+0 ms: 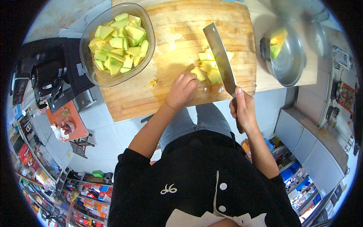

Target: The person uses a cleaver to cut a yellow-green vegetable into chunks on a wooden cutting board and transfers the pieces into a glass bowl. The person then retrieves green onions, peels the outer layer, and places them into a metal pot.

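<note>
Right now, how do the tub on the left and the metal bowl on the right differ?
The tub is see-through and squarish; the metal bowl is grey and rounder. The tub is heaped with cut pieces; the bowl shows one larger chunk. The tub overlaps the cutting board in view; the bowl sits beside it. Both hold yellow-and-green food.

Kitchen workspace, wooden cutting board (174, 22), cleaver (222, 58), metal bowl (289, 66), crowded storage shelves (87, 198)

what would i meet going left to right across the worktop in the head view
Tub → left hand → cleaver → metal bowl
</note>
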Action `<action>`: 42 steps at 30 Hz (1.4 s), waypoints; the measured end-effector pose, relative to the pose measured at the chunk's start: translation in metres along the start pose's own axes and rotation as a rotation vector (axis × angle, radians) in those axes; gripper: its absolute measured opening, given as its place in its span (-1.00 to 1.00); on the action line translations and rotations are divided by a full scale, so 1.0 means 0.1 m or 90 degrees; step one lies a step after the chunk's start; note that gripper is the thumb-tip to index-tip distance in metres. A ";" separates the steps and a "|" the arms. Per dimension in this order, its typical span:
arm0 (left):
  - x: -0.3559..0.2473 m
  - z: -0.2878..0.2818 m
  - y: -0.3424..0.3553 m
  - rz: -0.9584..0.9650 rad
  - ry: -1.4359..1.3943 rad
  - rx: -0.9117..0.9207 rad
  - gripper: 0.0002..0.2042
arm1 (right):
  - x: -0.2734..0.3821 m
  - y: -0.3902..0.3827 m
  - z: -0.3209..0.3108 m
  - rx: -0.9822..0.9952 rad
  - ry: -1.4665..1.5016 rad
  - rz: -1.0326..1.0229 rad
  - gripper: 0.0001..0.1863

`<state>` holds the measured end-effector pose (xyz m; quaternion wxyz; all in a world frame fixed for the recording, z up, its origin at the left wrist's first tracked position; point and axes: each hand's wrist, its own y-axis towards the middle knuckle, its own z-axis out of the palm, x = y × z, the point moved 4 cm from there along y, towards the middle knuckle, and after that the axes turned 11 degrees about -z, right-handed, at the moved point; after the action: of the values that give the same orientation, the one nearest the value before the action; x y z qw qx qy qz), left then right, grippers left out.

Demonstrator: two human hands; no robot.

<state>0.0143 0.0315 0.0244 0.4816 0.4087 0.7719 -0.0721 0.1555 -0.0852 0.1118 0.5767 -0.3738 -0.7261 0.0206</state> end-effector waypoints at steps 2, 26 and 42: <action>0.00 -0.04 0.04 -0.054 -0.018 -0.010 -0.90 | 0.01 0.01 -0.04 0.006 0.016 0.029 -0.43; -0.11 -0.21 -0.02 -0.122 0.184 0.164 -0.78 | 0.06 -0.41 0.06 0.173 -0.286 -0.122 -0.50; -0.04 -0.10 0.05 -0.003 0.095 0.068 -0.74 | -0.13 -0.08 0.28 0.107 -0.321 -0.129 -0.56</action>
<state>0.0117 0.0372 0.0347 0.4001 0.4361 0.8018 -0.0832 0.1279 -0.0869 0.0952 0.4060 -0.2330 -0.8761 0.1155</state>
